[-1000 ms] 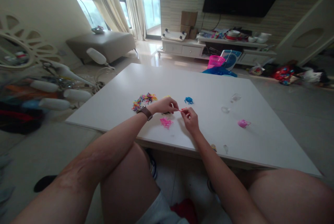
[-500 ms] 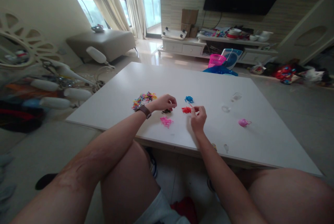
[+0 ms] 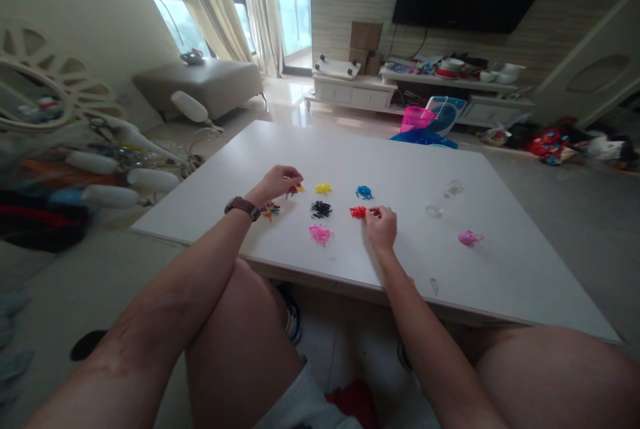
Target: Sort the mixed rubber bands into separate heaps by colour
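Note:
On the white table lie small rubber bands heaped by colour. My left hand reaches over the mixed-colour bands at the left, fingers bent and drawn together; whatever is at its fingertips is too small to make out. At the right edge of the red bands, my right hand has thumb and finger pinched, and the tips hide what is between them. Between the hands sit the yellow bands, black bands and pink bands. The blue bands lie beyond the red ones.
Toward the table's right are a pink-purple round object, a clear container and a clear ring-like piece. A small clear item lies near the front edge. A pink basket stands past the far edge.
My left hand has moved left from above the black bands to the mixed bands, uncovering the black and yellow heaps. My right hand stays by the red bands; the red strand at its fingertips no longer shows.

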Demonstrator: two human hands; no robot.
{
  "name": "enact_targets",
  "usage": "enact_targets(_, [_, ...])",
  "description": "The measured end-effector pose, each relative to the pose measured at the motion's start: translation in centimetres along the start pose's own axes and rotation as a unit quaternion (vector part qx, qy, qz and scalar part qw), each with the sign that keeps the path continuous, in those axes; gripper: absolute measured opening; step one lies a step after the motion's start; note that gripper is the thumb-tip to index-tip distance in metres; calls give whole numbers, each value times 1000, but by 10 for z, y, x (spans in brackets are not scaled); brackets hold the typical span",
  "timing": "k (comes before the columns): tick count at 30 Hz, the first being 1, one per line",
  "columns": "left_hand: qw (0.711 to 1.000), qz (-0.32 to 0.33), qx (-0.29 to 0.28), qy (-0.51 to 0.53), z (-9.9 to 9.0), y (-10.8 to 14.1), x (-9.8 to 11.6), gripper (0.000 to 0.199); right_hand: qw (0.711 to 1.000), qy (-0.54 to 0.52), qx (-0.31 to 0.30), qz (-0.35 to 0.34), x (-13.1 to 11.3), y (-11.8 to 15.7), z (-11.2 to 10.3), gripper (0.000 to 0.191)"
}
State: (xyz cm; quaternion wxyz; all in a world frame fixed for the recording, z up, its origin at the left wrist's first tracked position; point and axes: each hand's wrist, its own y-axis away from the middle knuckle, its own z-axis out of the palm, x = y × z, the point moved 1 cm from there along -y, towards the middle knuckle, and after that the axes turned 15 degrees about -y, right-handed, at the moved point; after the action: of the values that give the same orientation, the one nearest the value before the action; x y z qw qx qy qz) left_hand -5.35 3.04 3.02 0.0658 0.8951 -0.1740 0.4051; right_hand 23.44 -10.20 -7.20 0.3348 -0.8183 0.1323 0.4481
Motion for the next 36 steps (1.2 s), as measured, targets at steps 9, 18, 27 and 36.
enact_targets(9, [981,-143,123,39,-43,14,-44,16,995,-26,-74,-61,3,1,4,29])
enact_targets(18, [986,-157,50,-29,-44,30,-73,18,995,-11,-58,-80,2,0,2,20])
enact_targets(27, [980,-125,-42,-147,-40,29,-90,24,996,-25,-33,-81,6,-2,1,17])
enact_targets(36, [964,-138,-50,-221,-38,26,-92,7,997,-22,-35,-67,7,-2,2,14])
